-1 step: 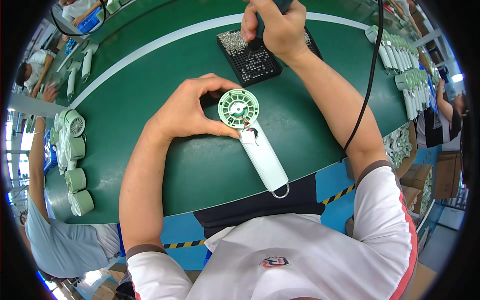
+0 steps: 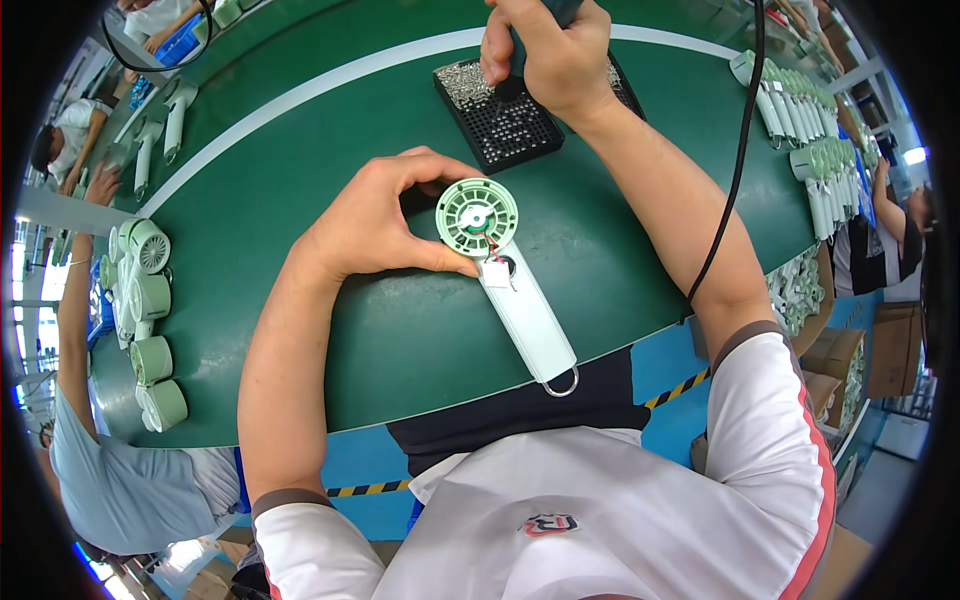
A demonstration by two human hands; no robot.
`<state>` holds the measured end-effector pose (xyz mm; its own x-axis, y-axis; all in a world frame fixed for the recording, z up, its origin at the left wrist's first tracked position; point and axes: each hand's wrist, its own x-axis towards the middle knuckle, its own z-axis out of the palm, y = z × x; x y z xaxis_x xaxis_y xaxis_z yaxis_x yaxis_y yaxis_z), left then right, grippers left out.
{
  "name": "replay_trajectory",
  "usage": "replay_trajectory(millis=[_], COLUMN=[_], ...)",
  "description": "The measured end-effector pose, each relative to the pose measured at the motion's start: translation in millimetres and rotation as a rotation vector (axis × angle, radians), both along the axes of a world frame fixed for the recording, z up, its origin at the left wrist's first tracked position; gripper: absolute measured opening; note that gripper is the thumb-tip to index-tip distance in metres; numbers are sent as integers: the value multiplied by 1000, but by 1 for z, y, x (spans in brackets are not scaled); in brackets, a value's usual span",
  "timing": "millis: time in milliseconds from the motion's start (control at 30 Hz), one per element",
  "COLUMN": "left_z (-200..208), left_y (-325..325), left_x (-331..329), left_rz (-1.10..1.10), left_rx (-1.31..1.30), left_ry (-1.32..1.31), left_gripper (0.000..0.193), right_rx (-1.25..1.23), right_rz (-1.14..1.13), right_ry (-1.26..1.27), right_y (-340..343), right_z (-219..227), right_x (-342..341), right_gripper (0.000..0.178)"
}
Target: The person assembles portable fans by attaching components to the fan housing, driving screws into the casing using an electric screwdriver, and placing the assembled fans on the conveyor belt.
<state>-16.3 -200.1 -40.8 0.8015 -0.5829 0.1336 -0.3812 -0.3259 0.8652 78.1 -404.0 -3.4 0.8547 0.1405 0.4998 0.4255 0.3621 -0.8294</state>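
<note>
Left hand (image 2: 375, 212): thumb and forefinger pinch the round head of a pale handheld fan (image 2: 525, 318), wiring upward, presumably to steady it. It lies over the green surface (image 2: 390, 345), loop end at the near edge. Right hand (image 2: 565, 68): fingers wrapped around a dark tool (image 2: 516, 60), pointed down at a black tray (image 2: 525, 155); tip unclear. Finished-looking fans (image 2: 790, 105) stand rowed rightward, likely to save space.

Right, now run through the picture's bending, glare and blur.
Head view: the white line bows and the corners go black, fisheye-style; head view: a soft sheen on the green table, a light near the right rim blown out; head view: the fan fairly sharp, the far background softer and stretched.
</note>
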Motion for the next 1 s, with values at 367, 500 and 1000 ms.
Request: replay_trajectory(millis=[367, 500, 1000], left_z=[-2, -2, 6], left_y=[1, 3, 3], left_x=[2, 1, 0], left_rz=[5, -6, -36], left_rx=[-15, 3, 55], left_ry=[-1, 10, 27], left_gripper=[71, 72, 72], right_rx=[-133, -179, 148], right_rz=[-68, -130, -83], right_ry=[-5, 27, 39], right_y=[7, 12, -12], right_z=[4, 9, 60], right_x=[3, -4, -60], right_gripper=[23, 23, 28])
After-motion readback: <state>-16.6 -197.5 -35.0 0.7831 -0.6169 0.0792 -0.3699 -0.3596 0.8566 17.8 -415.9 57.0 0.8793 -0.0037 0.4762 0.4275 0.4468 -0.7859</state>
